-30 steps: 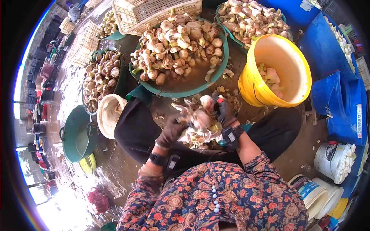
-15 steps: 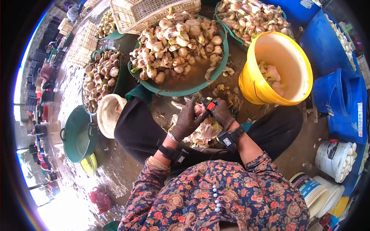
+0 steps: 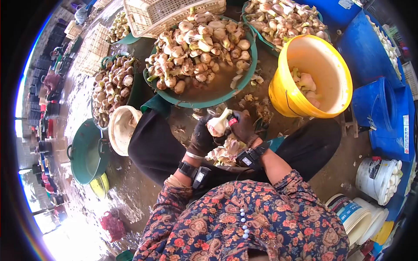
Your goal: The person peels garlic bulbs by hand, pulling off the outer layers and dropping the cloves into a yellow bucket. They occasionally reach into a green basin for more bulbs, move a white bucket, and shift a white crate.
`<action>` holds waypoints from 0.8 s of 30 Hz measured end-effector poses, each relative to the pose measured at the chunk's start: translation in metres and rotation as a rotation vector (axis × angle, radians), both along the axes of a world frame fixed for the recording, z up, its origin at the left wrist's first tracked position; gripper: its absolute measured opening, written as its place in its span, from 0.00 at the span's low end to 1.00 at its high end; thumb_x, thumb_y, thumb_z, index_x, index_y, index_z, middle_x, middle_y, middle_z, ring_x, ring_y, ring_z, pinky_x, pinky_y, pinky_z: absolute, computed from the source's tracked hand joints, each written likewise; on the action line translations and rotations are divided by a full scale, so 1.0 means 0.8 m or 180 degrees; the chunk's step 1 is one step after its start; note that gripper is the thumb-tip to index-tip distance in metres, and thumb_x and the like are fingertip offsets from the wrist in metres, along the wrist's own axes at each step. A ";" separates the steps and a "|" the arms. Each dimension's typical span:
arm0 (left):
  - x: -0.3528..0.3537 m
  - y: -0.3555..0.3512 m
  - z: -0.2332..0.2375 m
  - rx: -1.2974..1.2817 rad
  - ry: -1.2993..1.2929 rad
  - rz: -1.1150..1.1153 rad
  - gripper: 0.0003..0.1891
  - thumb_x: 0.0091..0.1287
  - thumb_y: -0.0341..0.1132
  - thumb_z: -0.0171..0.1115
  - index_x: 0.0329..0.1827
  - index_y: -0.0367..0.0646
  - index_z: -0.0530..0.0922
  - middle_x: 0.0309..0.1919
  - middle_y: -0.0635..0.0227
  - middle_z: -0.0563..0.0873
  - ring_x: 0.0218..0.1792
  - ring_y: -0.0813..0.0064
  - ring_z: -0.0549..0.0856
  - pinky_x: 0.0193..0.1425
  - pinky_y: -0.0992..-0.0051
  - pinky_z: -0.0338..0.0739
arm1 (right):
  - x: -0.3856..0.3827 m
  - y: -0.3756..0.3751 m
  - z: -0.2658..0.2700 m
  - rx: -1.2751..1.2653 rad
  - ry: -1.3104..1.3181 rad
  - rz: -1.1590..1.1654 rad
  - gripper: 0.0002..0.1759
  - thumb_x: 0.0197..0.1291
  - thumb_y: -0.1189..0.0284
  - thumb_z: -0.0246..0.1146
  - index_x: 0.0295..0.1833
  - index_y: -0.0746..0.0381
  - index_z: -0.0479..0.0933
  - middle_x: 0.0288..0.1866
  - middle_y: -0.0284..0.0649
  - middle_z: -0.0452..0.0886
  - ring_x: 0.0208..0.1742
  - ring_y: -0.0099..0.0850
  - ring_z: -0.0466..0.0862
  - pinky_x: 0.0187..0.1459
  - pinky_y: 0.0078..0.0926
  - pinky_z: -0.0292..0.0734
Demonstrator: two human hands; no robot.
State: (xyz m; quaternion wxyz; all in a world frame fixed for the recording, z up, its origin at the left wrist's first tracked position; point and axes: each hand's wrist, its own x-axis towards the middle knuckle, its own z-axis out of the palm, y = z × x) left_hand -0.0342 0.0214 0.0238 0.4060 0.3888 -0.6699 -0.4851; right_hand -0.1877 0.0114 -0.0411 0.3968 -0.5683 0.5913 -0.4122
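A pale garlic bulb (image 3: pixel 217 126) with its stem pointing up and right is gripped in my gloved left hand (image 3: pixel 201 137). My right hand (image 3: pixel 245 129), also gloved, closes round a small red-and-black tool (image 3: pixel 233 122) right beside the bulb's stem; its working end is hidden. Below both hands, between my legs, lies a heap of pinkish garlic peel (image 3: pixel 226 152). In front of me a wide green tub (image 3: pixel 196 104) holds many unpeeled garlic bulbs (image 3: pixel 200 48) and brownish water. At its right stands a yellow bucket (image 3: pixel 283 91) with a few pale peeled bulbs (image 3: pixel 306 82) inside.
More garlic fills a tub (image 3: pixel 115 87) at left and another (image 3: pixel 283 17) at the back right. A plastic crate (image 3: pixel 174 21) rests behind the big tub. A white bucket (image 3: pixel 122 128) and green basin (image 3: pixel 89 152) stand left; blue containers (image 3: pixel 374 104) line the right.
The bulb has turned in my left hand, so its pale side and stem now show. My right hand has shifted slightly, with the tool still in it.
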 end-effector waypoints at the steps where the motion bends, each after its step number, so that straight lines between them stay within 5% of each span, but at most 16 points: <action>1: 0.022 -0.013 -0.081 -0.0281 -0.0773 -0.0218 0.19 0.65 0.43 0.51 0.52 0.38 0.70 0.39 0.59 0.80 0.38 0.65 0.81 0.45 0.70 0.78 | -0.003 -0.004 -0.018 0.0659 -0.0648 0.0088 0.15 0.59 0.70 0.54 0.47 0.66 0.77 0.36 0.47 0.81 0.38 0.26 0.80 0.42 0.25 0.74; 2: 0.020 -0.014 -0.075 -0.0284 -0.0772 -0.0210 0.19 0.65 0.43 0.51 0.52 0.38 0.70 0.39 0.59 0.80 0.38 0.65 0.81 0.45 0.70 0.78 | -0.007 -0.003 -0.019 0.0656 -0.0646 0.0095 0.15 0.59 0.70 0.54 0.47 0.66 0.77 0.36 0.47 0.81 0.38 0.26 0.80 0.42 0.25 0.74; 4: 0.013 -0.014 -0.055 0.2973 0.2246 -0.0589 0.21 0.64 0.41 0.53 0.55 0.39 0.68 0.40 0.60 0.80 0.39 0.67 0.82 0.44 0.72 0.78 | -0.010 -0.005 -0.015 0.0821 -0.2931 0.0233 0.18 0.65 0.66 0.48 0.53 0.65 0.74 0.45 0.41 0.80 0.44 0.25 0.79 0.48 0.25 0.74; 5: 0.015 -0.011 -0.094 0.2173 0.1808 -0.0331 0.21 0.63 0.40 0.54 0.56 0.38 0.68 0.42 0.61 0.80 0.39 0.69 0.82 0.43 0.73 0.79 | -0.012 -0.002 -0.013 0.0976 -0.3665 0.0335 0.20 0.69 0.64 0.44 0.56 0.65 0.72 0.51 0.35 0.77 0.48 0.25 0.77 0.52 0.25 0.72; 6: 0.001 -0.013 -0.045 0.2338 0.1531 -0.0034 0.20 0.63 0.37 0.55 0.56 0.38 0.69 0.43 0.63 0.80 0.40 0.72 0.82 0.42 0.73 0.78 | -0.014 -0.003 -0.002 0.0971 -0.3658 0.0332 0.20 0.69 0.64 0.44 0.56 0.65 0.72 0.51 0.35 0.77 0.48 0.25 0.77 0.52 0.25 0.72; 9: -0.010 -0.012 -0.013 0.2034 0.1034 0.0023 0.20 0.62 0.35 0.56 0.56 0.37 0.70 0.46 0.64 0.79 0.40 0.76 0.81 0.44 0.76 0.77 | -0.014 -0.002 0.048 0.0648 -0.2541 0.0532 0.16 0.67 0.68 0.50 0.53 0.68 0.74 0.49 0.36 0.78 0.47 0.24 0.76 0.54 0.24 0.69; 12: -0.004 -0.016 -0.010 0.2163 0.0958 0.0021 0.17 0.61 0.33 0.60 0.52 0.37 0.74 0.44 0.68 0.81 0.41 0.80 0.80 0.46 0.79 0.74 | -0.017 -0.009 0.030 0.0447 -0.2375 0.0664 0.14 0.65 0.71 0.54 0.51 0.68 0.75 0.46 0.36 0.79 0.47 0.24 0.75 0.53 0.24 0.69; 16: 0.006 -0.018 -0.028 0.0691 -0.0022 0.0301 0.10 0.58 0.30 0.66 0.40 0.36 0.80 0.33 0.73 0.83 0.37 0.83 0.78 0.44 0.79 0.73 | -0.018 -0.009 0.020 0.0693 -0.2652 0.0110 0.11 0.62 0.74 0.57 0.47 0.68 0.78 0.41 0.36 0.81 0.42 0.22 0.78 0.48 0.21 0.73; 18: 0.012 -0.003 -0.009 0.0711 -0.0453 -0.0190 0.09 0.57 0.33 0.67 0.35 0.39 0.80 0.27 0.64 0.80 0.32 0.75 0.78 0.40 0.74 0.73 | -0.032 -0.021 0.010 0.0774 -0.2723 -0.0252 0.11 0.61 0.75 0.58 0.47 0.68 0.78 0.41 0.37 0.82 0.41 0.22 0.79 0.46 0.20 0.74; 20: 0.022 0.020 -0.012 0.0384 -0.1430 -0.1025 0.13 0.52 0.33 0.70 0.39 0.39 0.80 0.33 0.57 0.82 0.36 0.59 0.82 0.42 0.68 0.75 | -0.043 -0.027 0.013 0.0846 -0.2798 -0.0636 0.11 0.60 0.76 0.59 0.48 0.68 0.78 0.41 0.37 0.82 0.41 0.22 0.79 0.45 0.19 0.75; 22: 0.022 0.021 0.025 0.0330 -0.2457 -0.1449 0.16 0.50 0.31 0.70 0.41 0.37 0.78 0.34 0.57 0.83 0.35 0.59 0.80 0.42 0.70 0.75 | -0.046 -0.026 0.038 0.0620 -0.2808 -0.0366 0.13 0.58 0.77 0.61 0.49 0.67 0.78 0.42 0.37 0.82 0.42 0.23 0.79 0.47 0.19 0.74; 24: 0.020 0.018 0.013 0.0077 -0.1806 -0.0611 0.16 0.51 0.30 0.70 0.43 0.38 0.78 0.35 0.60 0.83 0.36 0.65 0.81 0.43 0.73 0.75 | -0.039 -0.020 0.049 0.0454 -0.2505 -0.0181 0.12 0.58 0.78 0.61 0.49 0.67 0.78 0.42 0.37 0.82 0.43 0.22 0.79 0.47 0.19 0.74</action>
